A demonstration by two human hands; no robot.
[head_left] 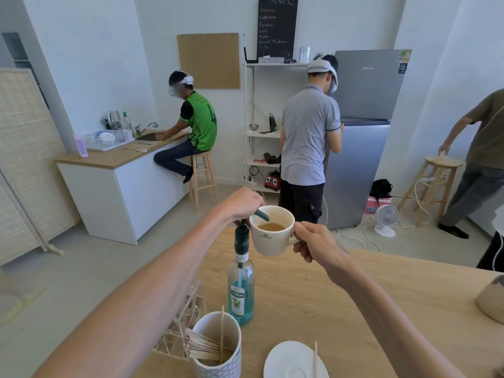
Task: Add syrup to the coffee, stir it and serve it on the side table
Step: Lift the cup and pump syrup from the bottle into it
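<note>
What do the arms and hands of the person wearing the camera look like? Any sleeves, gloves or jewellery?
Both arms are bare along all of their visible length: no sleeve shows on either forearm. The left hand and the right hand wear no gloves. No watch, bracelet or band shows at either wrist, and no ring is visible on the fingers that can be seen. No cables or markings run along the arms.

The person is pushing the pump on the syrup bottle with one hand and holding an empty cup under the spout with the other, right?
Not quite: the cup is not empty. The head view shows light brown coffee inside it. The rest holds: the left hand presses the pump of the syrup bottle, and the right hand holds the cup under the spout.
</note>
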